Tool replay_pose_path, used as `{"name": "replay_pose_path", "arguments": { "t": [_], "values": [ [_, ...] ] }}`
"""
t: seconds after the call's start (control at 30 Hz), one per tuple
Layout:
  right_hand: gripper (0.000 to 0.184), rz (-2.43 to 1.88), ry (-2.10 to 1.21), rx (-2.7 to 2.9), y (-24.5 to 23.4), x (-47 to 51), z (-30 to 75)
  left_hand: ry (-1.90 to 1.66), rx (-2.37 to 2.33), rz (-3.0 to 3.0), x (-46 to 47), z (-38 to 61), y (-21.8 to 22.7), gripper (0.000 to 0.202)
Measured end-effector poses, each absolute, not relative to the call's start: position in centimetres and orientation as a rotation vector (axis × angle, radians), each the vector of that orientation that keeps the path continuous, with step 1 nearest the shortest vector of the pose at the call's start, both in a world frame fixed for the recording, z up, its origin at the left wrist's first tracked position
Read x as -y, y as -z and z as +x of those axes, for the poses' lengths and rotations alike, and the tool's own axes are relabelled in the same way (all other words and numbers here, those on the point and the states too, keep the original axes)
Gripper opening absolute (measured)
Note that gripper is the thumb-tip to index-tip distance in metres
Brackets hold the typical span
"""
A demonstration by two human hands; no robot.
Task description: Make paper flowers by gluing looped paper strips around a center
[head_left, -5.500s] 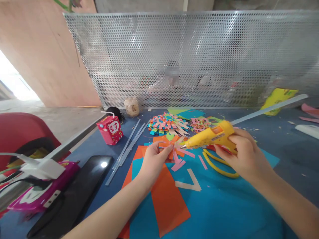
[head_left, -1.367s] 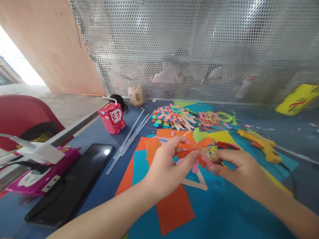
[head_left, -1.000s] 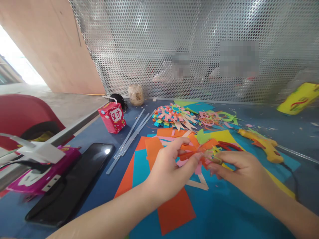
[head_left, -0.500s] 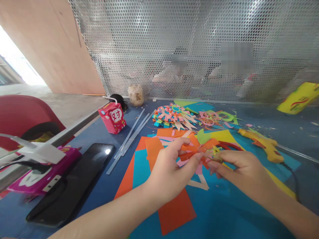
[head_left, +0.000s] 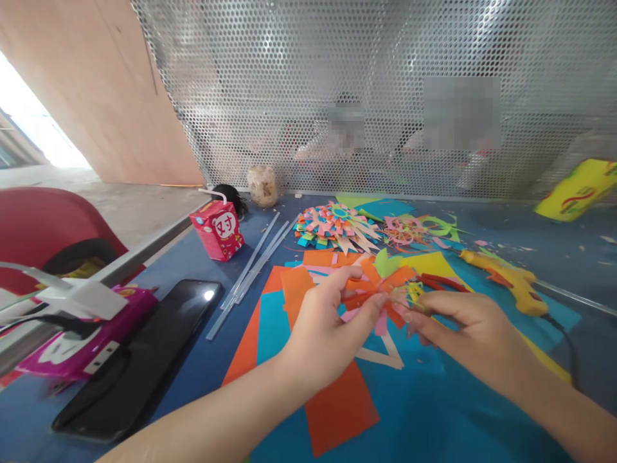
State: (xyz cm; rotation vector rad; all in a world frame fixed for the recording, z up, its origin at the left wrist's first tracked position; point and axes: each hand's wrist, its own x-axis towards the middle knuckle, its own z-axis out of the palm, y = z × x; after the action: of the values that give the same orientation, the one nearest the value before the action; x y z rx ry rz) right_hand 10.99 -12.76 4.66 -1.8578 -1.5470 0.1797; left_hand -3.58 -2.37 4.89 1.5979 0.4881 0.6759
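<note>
My left hand [head_left: 332, 315] pinches an orange paper flower [head_left: 402, 278] between thumb and fingers, over the layered coloured paper. My right hand [head_left: 457, 321] is closed at the flower's right side, thumb against fingertips, on a thin brownish piece that I cannot make out. A small yellow fringed scrap [head_left: 414, 292] shows just above the right fingertips. Behind the flower is a green paper leaf [head_left: 385, 263]. Beneath the hands lie a blue sheet [head_left: 434, 411], an orange strip [head_left: 341, 411] and a cream paper strip bent at an angle [head_left: 393, 354].
At right lies a yellow glue gun [head_left: 515, 283], its cord trailing down. A red-handled tool [head_left: 443, 281] lies nearer. Behind are a layered paper rosette [head_left: 332, 225] and paper scraps [head_left: 407, 231]. Leftward are clear glue sticks [head_left: 255, 263], a drink carton [head_left: 218, 230] and a phone [head_left: 139, 360].
Both hands stay almost in place, with the flower still held between them. The flower has tilted slightly and shifted a little left, and the right fingertips have moved a little.
</note>
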Motion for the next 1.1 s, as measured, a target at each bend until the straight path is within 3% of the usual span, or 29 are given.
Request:
{"name": "replay_pose_path", "arguments": {
  "t": [0.2,0.53,1.1],
  "values": [
    [0.038,-1.773,-0.32,1.509,-5.4,13.0,10.9,-0.695,-0.507,1.575,2.2,-3.5,-4.6,0.015],
    [0.014,-1.747,-0.222,1.365,-5.4,13.3,11.0,-0.772,-0.494,1.518,1.6,-3.3,-4.0,0.013],
    [0.026,-1.747,-0.444,1.253,-5.4,13.2,11.5,-0.78,-0.548,1.534,1.3,-3.1,-4.4,0.013]
  ]
}}
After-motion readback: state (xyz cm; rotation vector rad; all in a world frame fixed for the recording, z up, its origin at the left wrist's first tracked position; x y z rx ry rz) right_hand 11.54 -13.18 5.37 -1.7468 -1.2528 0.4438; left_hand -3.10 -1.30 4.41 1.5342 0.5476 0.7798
